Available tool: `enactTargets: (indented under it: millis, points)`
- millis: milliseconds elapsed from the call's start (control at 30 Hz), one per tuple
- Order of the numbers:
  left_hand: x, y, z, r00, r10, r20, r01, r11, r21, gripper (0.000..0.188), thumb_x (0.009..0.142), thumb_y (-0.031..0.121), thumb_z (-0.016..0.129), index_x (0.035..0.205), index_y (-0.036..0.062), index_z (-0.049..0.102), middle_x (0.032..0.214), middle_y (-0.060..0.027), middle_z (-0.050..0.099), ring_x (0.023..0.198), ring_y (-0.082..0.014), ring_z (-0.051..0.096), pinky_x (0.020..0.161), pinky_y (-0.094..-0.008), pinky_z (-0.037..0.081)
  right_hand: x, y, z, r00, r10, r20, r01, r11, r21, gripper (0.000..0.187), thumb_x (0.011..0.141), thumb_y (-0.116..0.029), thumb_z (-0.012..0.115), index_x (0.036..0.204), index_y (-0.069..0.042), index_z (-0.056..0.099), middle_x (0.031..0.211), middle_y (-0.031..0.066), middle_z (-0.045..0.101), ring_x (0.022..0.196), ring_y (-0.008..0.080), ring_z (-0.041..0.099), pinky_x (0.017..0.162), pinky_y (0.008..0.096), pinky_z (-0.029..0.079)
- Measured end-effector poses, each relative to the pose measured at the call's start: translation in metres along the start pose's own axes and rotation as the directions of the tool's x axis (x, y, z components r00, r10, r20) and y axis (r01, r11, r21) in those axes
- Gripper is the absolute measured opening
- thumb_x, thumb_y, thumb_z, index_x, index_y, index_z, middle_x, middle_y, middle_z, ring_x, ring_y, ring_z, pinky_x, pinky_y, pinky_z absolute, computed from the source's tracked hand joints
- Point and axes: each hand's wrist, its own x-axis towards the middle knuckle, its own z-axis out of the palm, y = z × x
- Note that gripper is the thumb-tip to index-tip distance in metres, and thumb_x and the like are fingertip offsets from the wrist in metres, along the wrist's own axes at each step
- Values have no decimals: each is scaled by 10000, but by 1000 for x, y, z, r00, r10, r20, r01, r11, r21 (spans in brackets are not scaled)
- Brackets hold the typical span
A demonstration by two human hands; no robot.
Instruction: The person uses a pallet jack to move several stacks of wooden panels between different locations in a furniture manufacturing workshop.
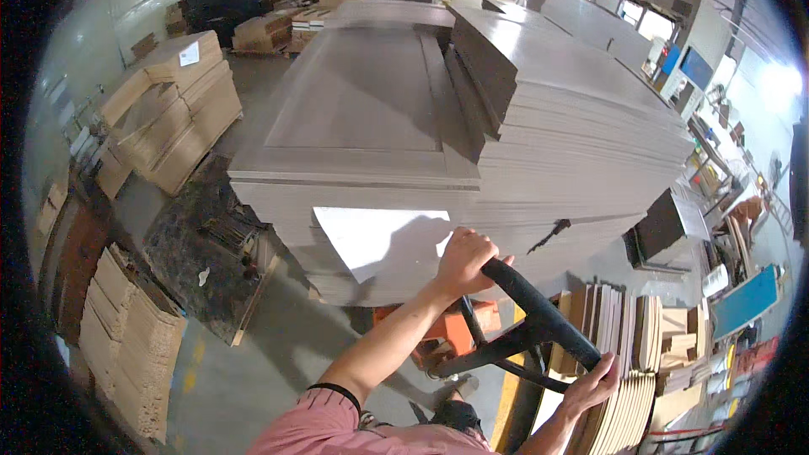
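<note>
A black pallet jack handle (539,312) slants across the lower middle, its grip bar running from upper left to lower right. My left hand (466,259) is closed at the bar's upper left end. Around its lower right end are the closed fingers of my right hand (592,385). The orange body of the pallet jack (447,337) shows below, partly hidden by my left forearm. Just ahead is a tall load of grey-brown panels (354,101) in two stacks. A white paper sheet (362,236) is on the front of the left stack, close to my left hand.
Stacked boards (131,337) and a dark pallet (211,244) stand on the left. Farther back there are brown stacked cartons or panels (177,105). Upright boards (624,354) crowd the right, with a blue panel (746,302) beyond. A yellow line (506,409) marks the floor.
</note>
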Motion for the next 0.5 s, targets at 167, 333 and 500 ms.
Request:
enactTargets:
  millis: [167, 333, 500]
  points:
    - [-4, -8, 1, 995, -35, 92, 35, 999, -1, 307, 764, 215, 794, 728, 122, 503, 649, -35, 515, 643, -242, 570, 792, -392, 422, -3, 5, 13, 989, 11, -147, -14, 1000, -18, 472, 1019, -361, 514, 782, 47, 500, 695, 50, 425, 697, 163, 396, 650, 344, 370]
    - [-2, -11, -2, 978, -50, 203, 43, 998, 39, 309, 785, 237, 784, 722, 129, 501, 659, -24, 526, 667, -230, 580, 824, -391, 419, 4, 11, 23, 993, 100, -60, -98, 995, 34, 504, 1010, -422, 507, 798, 34, 539, 713, 35, 442, 705, 163, 414, 658, 340, 370]
    - [-2, -18, 1, 996, -20, 89, 22, 1000, -22, 302, 835, 266, 745, 720, 137, 497, 666, -5, 521, 673, -204, 580, 850, -380, 420, 13, 24, 32, 995, 20, -102, -10, 994, 105, 480, 988, -421, 493, 710, -32, 461, 688, 14, 388, 648, 134, 337, 589, 306, 288]
